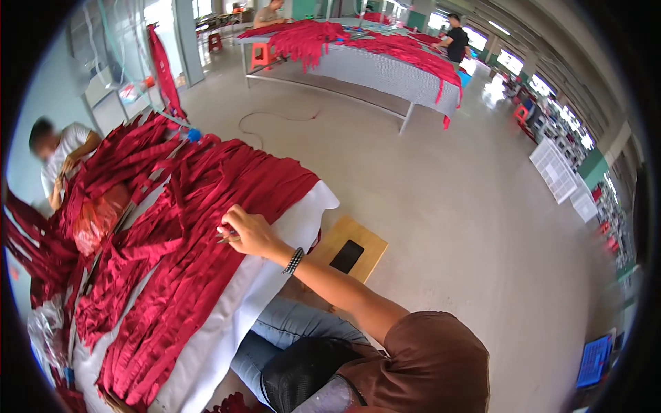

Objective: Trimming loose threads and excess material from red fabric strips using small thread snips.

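Dark red fabric strips (200, 275) lie in long layered rows over a white-covered table (303, 217) in front of me. Above the strips, my right hand (249, 233) is closed, fingers curled around what looks like a small pair of thread snips (226, 239), their metal tips pointing left. A beaded bracelet circles that wrist. At the lower left edge, a bit of my left hand (113, 401) shows beside the ends of the strips; its fingers are mostly hidden.
A wooden stool (372, 246) with a black phone (347, 256) stands right of the table. A co-worker (63, 155) sits across at left, near a red plastic bag (100, 219). Behind is another long table (372, 69) with red fabric, with two people beside it.
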Motion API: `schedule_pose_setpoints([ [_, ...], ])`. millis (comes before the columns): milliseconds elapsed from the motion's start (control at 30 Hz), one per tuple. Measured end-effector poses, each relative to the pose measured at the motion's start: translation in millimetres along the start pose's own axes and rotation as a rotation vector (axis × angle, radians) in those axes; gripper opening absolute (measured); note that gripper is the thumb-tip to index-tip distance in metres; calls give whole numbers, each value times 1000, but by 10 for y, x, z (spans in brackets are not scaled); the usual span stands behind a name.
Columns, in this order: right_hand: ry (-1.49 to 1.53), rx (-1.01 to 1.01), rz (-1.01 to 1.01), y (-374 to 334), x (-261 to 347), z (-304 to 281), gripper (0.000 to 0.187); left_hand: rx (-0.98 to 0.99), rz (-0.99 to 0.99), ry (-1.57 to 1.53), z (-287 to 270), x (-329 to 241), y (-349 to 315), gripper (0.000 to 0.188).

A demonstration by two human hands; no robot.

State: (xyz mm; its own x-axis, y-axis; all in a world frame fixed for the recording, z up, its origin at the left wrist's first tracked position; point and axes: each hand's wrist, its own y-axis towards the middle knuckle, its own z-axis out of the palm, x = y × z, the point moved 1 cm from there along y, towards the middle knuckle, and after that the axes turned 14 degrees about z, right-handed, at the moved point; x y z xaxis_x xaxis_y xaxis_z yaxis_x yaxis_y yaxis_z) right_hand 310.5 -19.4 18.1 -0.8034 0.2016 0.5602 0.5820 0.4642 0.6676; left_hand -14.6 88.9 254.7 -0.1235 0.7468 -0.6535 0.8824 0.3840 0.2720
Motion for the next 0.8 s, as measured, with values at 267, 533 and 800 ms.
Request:
schedule_pose_setpoints([
  [267, 7, -190, -11, 33, 207, 61, 13, -62, 39, 140, 123, 406, 79, 57],
  [533, -159, -231, -14, 68, 191, -12, 14, -89, 146, 168, 322, 1278, 231, 49],
  [800, -161, -208, 31, 73, 166, 24, 16, -77, 334, 180, 805, 1971, 841, 41],
])
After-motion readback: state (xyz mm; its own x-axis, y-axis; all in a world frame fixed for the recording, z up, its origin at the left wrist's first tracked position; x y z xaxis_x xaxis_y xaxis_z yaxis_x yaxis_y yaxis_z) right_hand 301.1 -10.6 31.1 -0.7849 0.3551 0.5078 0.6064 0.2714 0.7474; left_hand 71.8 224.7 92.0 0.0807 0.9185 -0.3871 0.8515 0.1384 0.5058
